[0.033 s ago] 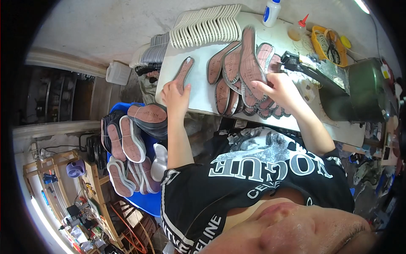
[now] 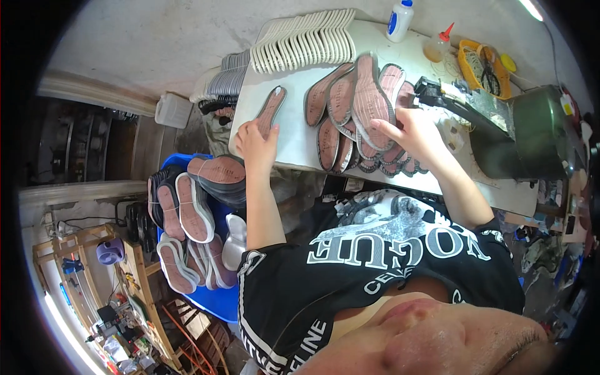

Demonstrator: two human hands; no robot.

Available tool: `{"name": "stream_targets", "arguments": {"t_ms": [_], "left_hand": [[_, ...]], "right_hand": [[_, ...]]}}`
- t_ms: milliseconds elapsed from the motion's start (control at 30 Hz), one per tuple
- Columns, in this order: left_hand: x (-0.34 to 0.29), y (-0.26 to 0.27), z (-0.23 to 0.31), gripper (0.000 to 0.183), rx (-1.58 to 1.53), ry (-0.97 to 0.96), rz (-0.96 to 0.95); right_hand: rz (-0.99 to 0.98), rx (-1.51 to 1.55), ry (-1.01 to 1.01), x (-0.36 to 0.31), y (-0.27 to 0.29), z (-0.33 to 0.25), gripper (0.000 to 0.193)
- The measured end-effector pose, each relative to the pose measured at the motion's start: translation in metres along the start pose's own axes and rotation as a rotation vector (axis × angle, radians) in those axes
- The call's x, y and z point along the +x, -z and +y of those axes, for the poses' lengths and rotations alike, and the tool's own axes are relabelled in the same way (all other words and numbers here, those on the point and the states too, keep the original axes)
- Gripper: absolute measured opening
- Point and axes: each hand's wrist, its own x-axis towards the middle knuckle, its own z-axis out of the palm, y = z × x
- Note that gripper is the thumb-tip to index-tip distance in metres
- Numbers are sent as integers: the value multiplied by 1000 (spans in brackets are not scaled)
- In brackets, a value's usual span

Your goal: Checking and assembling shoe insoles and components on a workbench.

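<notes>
My left hand [image 2: 255, 142] is closed round the near end of a pinkish-brown shoe sole [image 2: 271, 109] with a dark rim, at the left side of the white table [image 2: 292, 122]. The thumb lies along its right edge. Over a spread of similar soles [image 2: 328, 142], my right hand [image 2: 414, 132] grips the side of a longer sole [image 2: 370, 100], thumb on its face. That sole points away from me and overlaps several others. My right fingers are mostly hidden behind it.
A row of cream sole pieces [image 2: 303, 47] stands at the back. Beyond the soles are a white bottle [image 2: 400, 22], a red-tipped squeeze bottle [image 2: 437, 47] and a yellow basket [image 2: 465, 65]. A dark green machine [image 2: 531, 134] stands right. A blue bin [image 2: 219, 300] holds bundled soles.
The far end of the sole in my right hand has dropped a little toward me. My left hand and its sole have hardly moved.
</notes>
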Motion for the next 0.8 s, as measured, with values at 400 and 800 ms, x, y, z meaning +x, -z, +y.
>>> {"name": "stream_targets", "arguments": {"t_ms": [400, 800], "left_hand": [[13, 43, 38, 48, -729, -89, -417], [-34, 5, 216, 31, -920, -466, -854]], "right_hand": [[400, 297, 300, -2, -21, 30, 45], [47, 1224, 186, -28, 7, 85, 22]]}}
